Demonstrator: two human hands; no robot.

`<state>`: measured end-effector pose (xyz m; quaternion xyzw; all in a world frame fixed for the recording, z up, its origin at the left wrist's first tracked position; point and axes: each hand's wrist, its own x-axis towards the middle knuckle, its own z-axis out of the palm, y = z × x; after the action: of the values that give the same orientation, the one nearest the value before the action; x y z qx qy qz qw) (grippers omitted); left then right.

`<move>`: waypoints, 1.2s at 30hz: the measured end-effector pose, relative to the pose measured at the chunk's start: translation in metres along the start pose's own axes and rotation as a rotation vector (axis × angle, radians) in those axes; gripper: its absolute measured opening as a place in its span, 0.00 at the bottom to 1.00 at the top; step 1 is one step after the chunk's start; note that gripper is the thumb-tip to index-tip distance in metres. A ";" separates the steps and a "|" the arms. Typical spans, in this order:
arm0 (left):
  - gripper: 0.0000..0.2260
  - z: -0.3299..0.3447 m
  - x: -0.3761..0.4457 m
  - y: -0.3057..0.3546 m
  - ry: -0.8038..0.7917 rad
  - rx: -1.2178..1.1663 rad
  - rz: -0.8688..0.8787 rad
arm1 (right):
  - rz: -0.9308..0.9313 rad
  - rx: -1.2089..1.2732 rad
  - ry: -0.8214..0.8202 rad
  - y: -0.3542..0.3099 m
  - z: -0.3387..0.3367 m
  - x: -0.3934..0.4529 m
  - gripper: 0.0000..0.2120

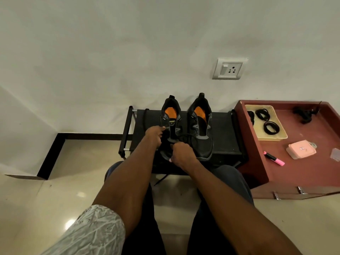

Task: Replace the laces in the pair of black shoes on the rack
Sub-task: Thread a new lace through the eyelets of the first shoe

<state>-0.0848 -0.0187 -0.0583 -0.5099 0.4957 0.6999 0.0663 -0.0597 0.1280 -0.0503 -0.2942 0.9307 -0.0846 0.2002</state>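
Note:
Two black shoes with orange insoles stand side by side on the black rack, toes toward me. My left hand pinches at the eyelet side of the left shoe. My right hand is curled over that shoe's toe and grips a black lace, which runs across toward the right shoe. The left shoe's front is mostly hidden by my hands.
A red-brown cabinet stands right of the rack. On it sit a cream tray with coiled black laces, a pink case, a pink highlighter and a dark bundle. The wall with a socket is behind.

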 end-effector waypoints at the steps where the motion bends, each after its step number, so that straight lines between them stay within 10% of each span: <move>1: 0.12 0.001 0.005 0.002 0.003 -0.046 -0.010 | -0.004 -0.005 0.004 0.000 0.001 -0.001 0.15; 9: 0.04 -0.001 -0.012 0.016 -0.025 -0.375 0.200 | -0.048 -0.103 -0.042 0.003 0.005 -0.001 0.24; 25: 0.05 -0.053 -0.172 0.149 0.155 -0.365 1.281 | -0.054 -0.091 -0.023 -0.006 0.003 -0.006 0.15; 36: 0.05 -0.048 -0.228 0.183 0.165 -0.475 1.428 | -0.020 -0.104 -0.076 -0.011 -0.003 -0.001 0.11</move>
<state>-0.0558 -0.0530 0.2350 -0.1162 0.5449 0.6203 -0.5521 -0.0544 0.1202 -0.0441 -0.3167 0.9225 -0.0271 0.2189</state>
